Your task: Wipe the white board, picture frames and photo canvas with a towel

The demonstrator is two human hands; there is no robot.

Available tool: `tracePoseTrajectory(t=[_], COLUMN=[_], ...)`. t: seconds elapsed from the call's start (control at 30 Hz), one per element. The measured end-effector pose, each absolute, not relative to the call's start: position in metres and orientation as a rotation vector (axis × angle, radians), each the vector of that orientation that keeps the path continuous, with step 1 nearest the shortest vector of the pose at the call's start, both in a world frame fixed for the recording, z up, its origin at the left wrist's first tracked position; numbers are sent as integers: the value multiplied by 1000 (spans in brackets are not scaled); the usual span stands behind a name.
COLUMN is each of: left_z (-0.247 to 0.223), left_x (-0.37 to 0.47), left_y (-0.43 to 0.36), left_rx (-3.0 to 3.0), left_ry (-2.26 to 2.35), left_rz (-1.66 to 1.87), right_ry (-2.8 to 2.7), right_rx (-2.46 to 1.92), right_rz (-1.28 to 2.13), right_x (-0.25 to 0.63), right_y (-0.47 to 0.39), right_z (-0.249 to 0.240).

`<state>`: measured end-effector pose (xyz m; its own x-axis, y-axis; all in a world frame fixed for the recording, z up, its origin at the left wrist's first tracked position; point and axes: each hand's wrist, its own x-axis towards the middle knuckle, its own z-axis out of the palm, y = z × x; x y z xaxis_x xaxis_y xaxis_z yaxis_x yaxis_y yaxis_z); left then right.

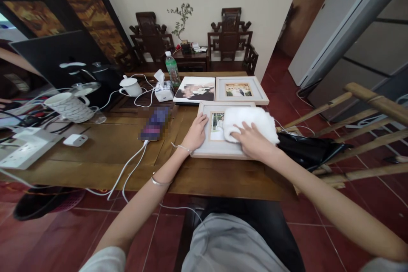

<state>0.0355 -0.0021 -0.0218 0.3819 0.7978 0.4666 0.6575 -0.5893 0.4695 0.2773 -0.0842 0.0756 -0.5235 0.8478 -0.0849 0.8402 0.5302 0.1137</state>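
Observation:
A light wooden picture frame (200, 150) with a photo in its middle lies flat near the table's front right. My left hand (196, 131) holds its left side, fingers laid over the border. On the right part of the glass, my right hand (255, 139) presses a fluffy white cloth (258, 118), with its fingers bent on the fabric. That cloth hides part of the photo and the right border. Just behind lie a white-bordered picture (197, 87) on the left and a second framed photo (239, 89) on the right, side by side.
A phone (155, 123) with a white cable lies to the left. Behind it stand a tissue pack (164, 90), a green bottle (171, 69), a lidded cup (130, 86) and a mug (72, 106). A power strip (27, 146) is far left; a bamboo rack (357, 123) stands right.

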Motion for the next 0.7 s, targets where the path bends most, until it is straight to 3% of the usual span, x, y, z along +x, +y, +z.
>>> tracePoseTrajectory(t=[0.17, 0.3, 0.43, 0.57, 0.7], left_z=[-18, -16, -14, -13, -13], left_x=[37, 37, 37, 37, 37], left_y=[-4, -5, -5, -5, -5], left_rx=[2454, 2500, 2525, 2531, 2511], left_ry=[1313, 1320, 1334, 1335, 1334], left_rz=[966, 925, 889, 869, 896], right_ry=[2714, 2767, 2726, 2742, 2677], right_rx=[1224, 1247, 1483, 1620, 1555], right_rz=[-201, -257, -131, 211, 225], right_x=[266, 255, 261, 272, 264], right_y=[-149, -143, -83, -16, 0], right_z=[102, 89, 68, 62, 63])
